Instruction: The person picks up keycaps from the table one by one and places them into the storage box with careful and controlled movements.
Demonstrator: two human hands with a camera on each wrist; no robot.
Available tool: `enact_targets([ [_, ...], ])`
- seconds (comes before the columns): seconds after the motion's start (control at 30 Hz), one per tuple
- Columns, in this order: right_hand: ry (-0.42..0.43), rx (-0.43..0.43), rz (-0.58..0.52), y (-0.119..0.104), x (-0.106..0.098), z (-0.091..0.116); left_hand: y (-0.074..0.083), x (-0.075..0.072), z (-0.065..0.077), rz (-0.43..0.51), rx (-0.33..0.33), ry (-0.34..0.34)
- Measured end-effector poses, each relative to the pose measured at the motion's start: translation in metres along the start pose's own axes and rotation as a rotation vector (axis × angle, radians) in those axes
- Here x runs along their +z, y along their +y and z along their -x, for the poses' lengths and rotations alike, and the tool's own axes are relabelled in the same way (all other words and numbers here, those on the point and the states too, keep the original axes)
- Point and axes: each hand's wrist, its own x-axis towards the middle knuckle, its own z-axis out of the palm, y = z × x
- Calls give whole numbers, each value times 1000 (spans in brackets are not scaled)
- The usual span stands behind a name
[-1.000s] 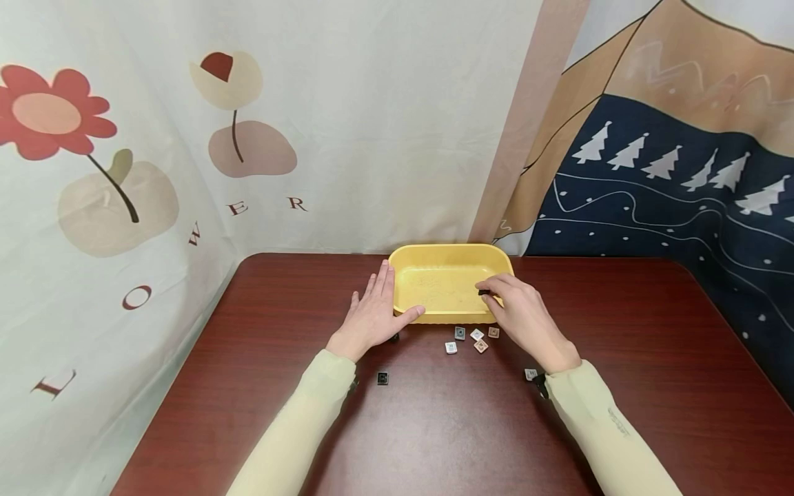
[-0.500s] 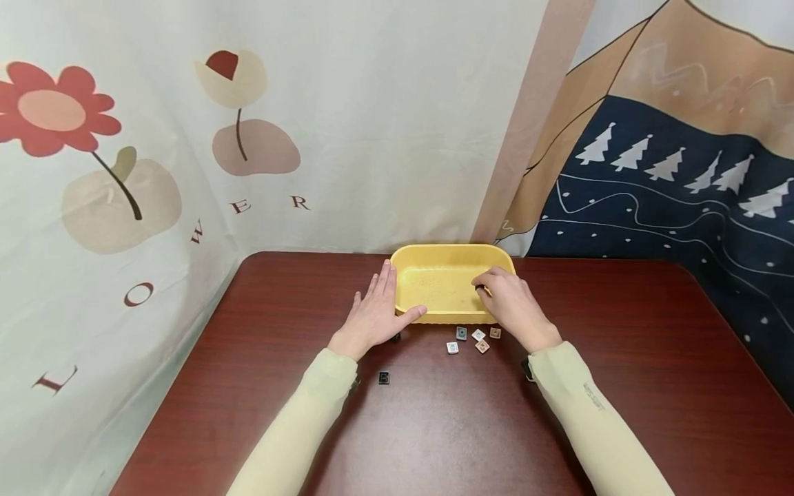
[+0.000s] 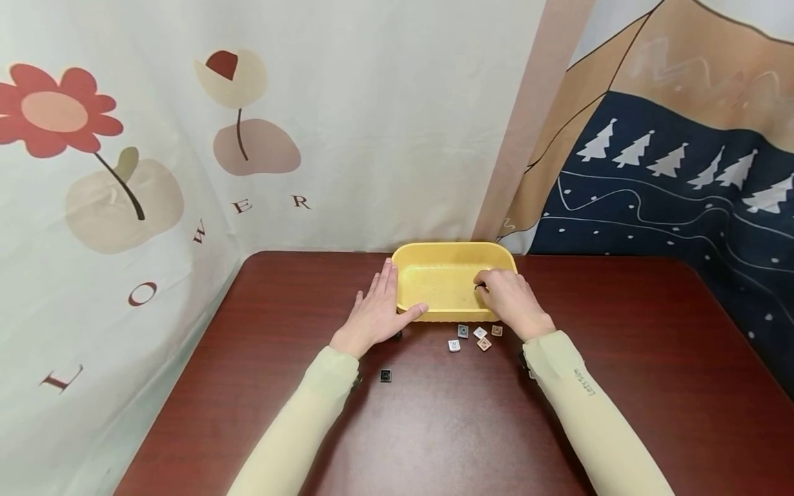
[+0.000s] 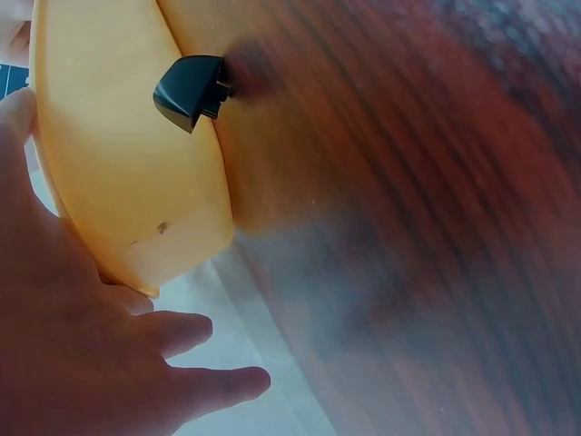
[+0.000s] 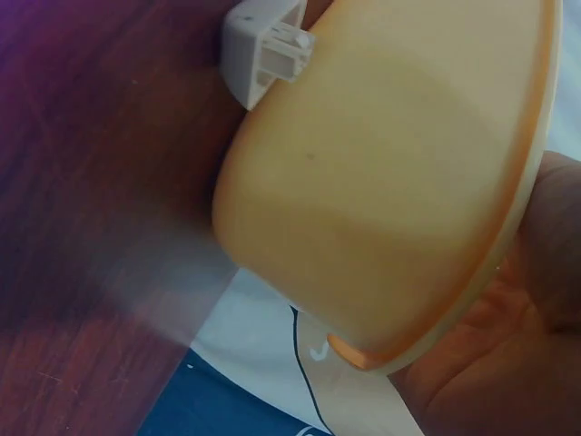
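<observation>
A yellow plastic basin (image 3: pixel 434 315) stands at the back of the table. My left hand (image 3: pixel 374 315) rests along its left end with straight fingers, the thumb on the front rim. Over the basin's right part, my right hand (image 3: pixel 510 296) pinches a small black keycap (image 3: pixel 480 286), mostly hidden by the fingers. In front of the basin lie several keycaps, among them a grey one (image 3: pixel 463 331), a white one (image 3: pixel 454 346) and a tan one (image 3: pixel 484 343). A black keycap (image 4: pixel 191 91) sits by the basin's front wall near my left wrist; a pale keycap (image 5: pixel 263 50) shows in the right wrist view.
Another black keycap (image 3: pixel 386 376) lies on the dark red wooden table (image 3: pixel 434 434), right of my left wrist. A white keycap (image 3: pixel 532 374) is partly covered by my right sleeve. A printed curtain (image 3: pixel 372 138) hangs right behind the basin.
My right hand has moved slightly left and farther into the basin with the black keycap, then held nearly still. My left hand stays on the rim.
</observation>
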Motion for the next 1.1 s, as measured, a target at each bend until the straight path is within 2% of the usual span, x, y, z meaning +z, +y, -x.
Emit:
enact_targets([
  [0.23,9,26,3,-2,-7,4,2,0,-1,2,4,-3],
  [0.4,52,52,-11,-9,-17,14,3,-1,-1,-2,-6,-17],
  [0.73,145,-11,33,-10,-46,50,0,-1,0,-9,-26,-17],
  [1.1,125,81,28,7,-65,87,2,-1,0,-3,-17,-21],
])
